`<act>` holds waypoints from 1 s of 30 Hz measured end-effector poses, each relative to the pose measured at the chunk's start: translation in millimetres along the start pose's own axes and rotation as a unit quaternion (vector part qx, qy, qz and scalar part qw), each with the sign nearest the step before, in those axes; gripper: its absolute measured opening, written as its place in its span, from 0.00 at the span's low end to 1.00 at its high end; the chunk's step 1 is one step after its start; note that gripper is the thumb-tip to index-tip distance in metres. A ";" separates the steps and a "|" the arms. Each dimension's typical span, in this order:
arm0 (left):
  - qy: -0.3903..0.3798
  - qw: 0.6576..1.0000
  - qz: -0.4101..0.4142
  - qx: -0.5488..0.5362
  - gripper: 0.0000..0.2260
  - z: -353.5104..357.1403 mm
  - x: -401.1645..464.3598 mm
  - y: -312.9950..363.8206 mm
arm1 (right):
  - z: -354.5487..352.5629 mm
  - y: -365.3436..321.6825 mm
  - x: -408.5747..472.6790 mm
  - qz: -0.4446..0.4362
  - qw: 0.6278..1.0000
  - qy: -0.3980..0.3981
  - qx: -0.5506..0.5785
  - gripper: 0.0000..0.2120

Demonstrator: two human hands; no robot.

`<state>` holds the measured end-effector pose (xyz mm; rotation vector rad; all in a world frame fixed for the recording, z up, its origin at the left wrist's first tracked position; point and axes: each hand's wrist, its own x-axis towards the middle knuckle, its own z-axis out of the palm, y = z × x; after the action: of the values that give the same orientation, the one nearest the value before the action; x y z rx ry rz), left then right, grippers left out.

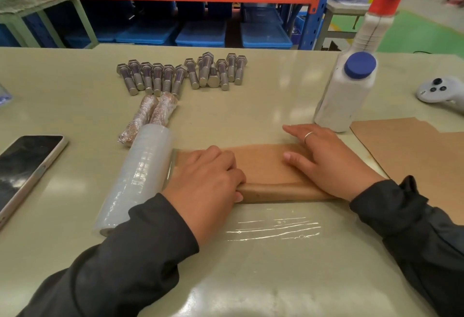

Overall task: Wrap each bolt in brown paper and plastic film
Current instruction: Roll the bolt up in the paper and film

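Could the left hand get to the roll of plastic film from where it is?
Probably yes. The left hand rests on the brown paper right beside the film roll, with nothing between them.

Bolts point(180, 75): bare grey metal, showing a dull sheen, threads ridged.
Brown paper point(263, 166): matt, smooth, lying under both palms.
Plastic film point(273, 228): clear, glossy, catching light in wrinkled streaks.
Film roll point(135, 178): translucent plastic, shining.
Wrapped bolts point(150, 115): crinkled glossy film over brown paper.
Table point(251, 105): smooth, reflecting softly.
Phone point(25, 168): glossy black screen.
Sleeves point(140, 254): dark matt cloth.
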<state>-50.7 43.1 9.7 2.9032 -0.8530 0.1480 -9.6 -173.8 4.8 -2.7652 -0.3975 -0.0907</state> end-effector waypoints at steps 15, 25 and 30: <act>0.095 0.995 0.034 0.019 0.08 5.3 -3.2 2.8 | 2.3 -0.2 8.2 -0.007 0.992 0.126 -0.015 0.06; 0.087 0.994 0.013 0.071 0.11 -2.3 -4.1 13.2 | -29.9 -21.8 -16.2 -0.027 0.987 -0.028 0.155 0.19; 0.096 0.991 0.006 0.090 0.13 -0.5 -5.2 16.6 | -24.6 -25.5 -17.5 -0.016 0.991 -0.112 0.077 0.18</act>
<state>-64.1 32.0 10.9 2.9823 -0.8664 0.5207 -34.0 -163.8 34.3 -2.6241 -0.4841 0.2361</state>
